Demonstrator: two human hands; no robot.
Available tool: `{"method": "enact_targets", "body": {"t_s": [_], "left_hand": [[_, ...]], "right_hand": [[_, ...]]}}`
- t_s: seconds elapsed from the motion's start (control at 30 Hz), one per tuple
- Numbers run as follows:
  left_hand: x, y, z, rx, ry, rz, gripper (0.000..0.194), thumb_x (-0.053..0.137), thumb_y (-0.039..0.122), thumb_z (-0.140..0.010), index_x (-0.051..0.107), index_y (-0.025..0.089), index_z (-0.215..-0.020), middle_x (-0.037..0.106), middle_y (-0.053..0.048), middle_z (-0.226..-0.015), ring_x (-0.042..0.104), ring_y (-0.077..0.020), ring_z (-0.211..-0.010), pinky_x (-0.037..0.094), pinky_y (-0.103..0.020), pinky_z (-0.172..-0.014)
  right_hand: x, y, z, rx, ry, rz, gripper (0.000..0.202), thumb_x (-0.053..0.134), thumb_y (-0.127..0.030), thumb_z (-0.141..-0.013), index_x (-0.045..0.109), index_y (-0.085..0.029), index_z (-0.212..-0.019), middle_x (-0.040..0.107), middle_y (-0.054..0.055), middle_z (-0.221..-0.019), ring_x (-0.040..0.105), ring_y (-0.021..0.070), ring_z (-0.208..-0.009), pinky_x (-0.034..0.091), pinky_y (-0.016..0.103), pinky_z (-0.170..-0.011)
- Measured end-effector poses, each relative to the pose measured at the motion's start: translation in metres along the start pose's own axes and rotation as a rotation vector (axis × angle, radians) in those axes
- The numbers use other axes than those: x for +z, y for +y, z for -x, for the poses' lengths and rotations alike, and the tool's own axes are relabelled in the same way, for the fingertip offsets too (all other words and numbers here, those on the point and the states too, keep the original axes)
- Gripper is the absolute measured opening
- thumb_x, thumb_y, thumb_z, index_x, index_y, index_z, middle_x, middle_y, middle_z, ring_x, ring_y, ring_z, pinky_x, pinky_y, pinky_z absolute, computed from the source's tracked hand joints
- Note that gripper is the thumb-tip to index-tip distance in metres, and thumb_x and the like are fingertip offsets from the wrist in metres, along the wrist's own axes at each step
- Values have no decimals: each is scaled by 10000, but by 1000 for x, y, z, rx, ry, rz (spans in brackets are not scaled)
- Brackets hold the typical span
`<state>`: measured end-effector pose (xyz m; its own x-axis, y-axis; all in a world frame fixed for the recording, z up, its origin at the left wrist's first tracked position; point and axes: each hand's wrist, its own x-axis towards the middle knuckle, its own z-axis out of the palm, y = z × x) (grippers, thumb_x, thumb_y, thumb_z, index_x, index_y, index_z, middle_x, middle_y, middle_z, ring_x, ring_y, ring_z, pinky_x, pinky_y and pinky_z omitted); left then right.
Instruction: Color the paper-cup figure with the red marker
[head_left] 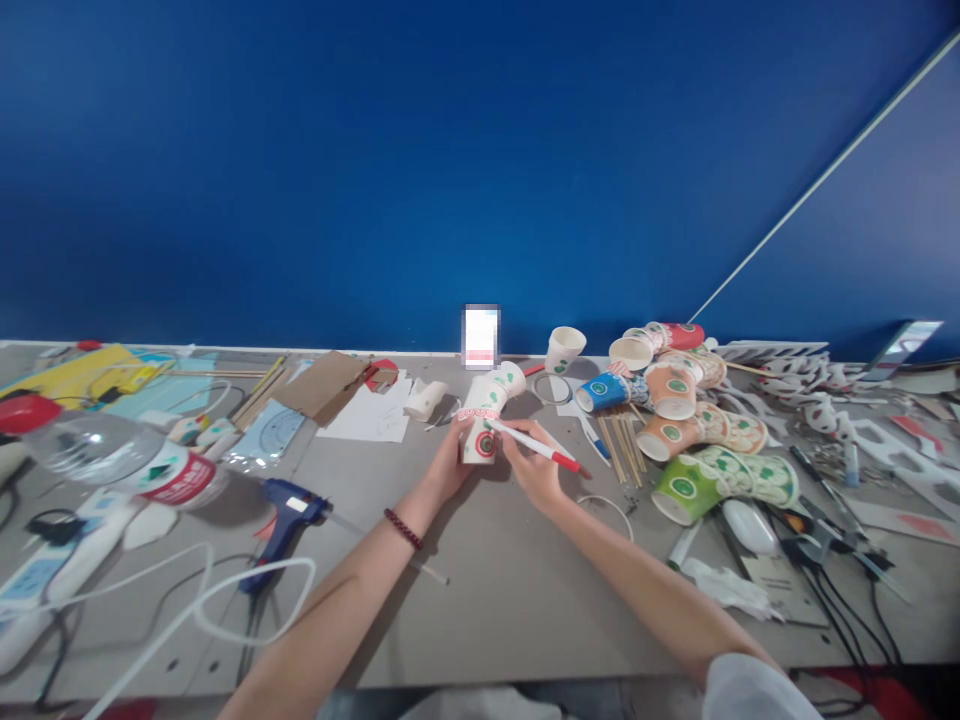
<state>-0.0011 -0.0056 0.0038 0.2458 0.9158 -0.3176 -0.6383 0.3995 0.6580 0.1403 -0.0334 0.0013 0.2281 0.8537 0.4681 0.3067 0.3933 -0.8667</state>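
Note:
My left hand (pixel 450 462) is wrapped round the left side of a white paper cup (pixel 480 448) with a red ring mark and red scalloped drawing near its rim. Behind it, more white cups with green spots (pixel 507 380) line up, seemingly joined to it. In my right hand (pixel 531 470) is a white marker with a red end (pixel 546 450), held like a pen. Its tip points at the cup's upper part; whether it touches I cannot tell. My right fingers are close to the cup's right side.
At right lie chains of coloured paper cups (pixel 684 490), wooden sticks (pixel 622 445) and a blue-and-white pen (pixel 596 440). A single cup (pixel 566 350) stands near the wall beside a phone (pixel 481 335). At left are a blue glue gun (pixel 285 525), a plastic bottle (pixel 120 455) and a power strip (pixel 67 570).

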Motion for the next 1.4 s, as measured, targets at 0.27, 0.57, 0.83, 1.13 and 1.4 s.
{"method": "enact_targets", "body": {"t_s": [0.27,0.57,0.83,1.13,1.4], "left_hand": [[-3,-1,-3,-26,0,-6,315,720,326,-768,714,95,-983,758,-103,-877,687,-202,-762,516,-294,-716],[-2,1,-2,-19,-21,-16,314,727,345,-751,738,97,-943,764,-95,-874,678,-198,-772,511,-301,-749],[-5,1,-4,-17,-53,-42,283,718,367,-763,746,144,-935,763,-92,-903,676,-237,-821,505,-342,-781],[-4,1,-3,-27,-42,-16,335,734,363,-744,732,103,-955,756,-106,-875,677,-216,-778,503,-309,-735],[1,2,-2,-40,17,13,254,699,317,-769,721,98,-896,754,-98,-808,682,-200,-716,518,-299,-705]], "right_hand": [[0,3,0,-23,9,0,129,653,-327,-857,713,-217,-888,778,51,-851,723,215,-778,595,359,-738],[-1,4,0,-40,7,11,118,656,-321,-860,711,-219,-884,777,53,-833,728,222,-761,590,367,-728],[0,5,0,-33,22,4,121,651,-325,-861,708,-219,-875,770,47,-817,721,215,-746,586,354,-709],[0,9,0,-18,26,11,117,646,-320,-864,711,-223,-878,771,45,-827,724,218,-755,586,368,-731],[0,10,0,0,36,9,119,656,-330,-862,706,-223,-873,758,48,-826,711,222,-759,578,369,-719]]}}
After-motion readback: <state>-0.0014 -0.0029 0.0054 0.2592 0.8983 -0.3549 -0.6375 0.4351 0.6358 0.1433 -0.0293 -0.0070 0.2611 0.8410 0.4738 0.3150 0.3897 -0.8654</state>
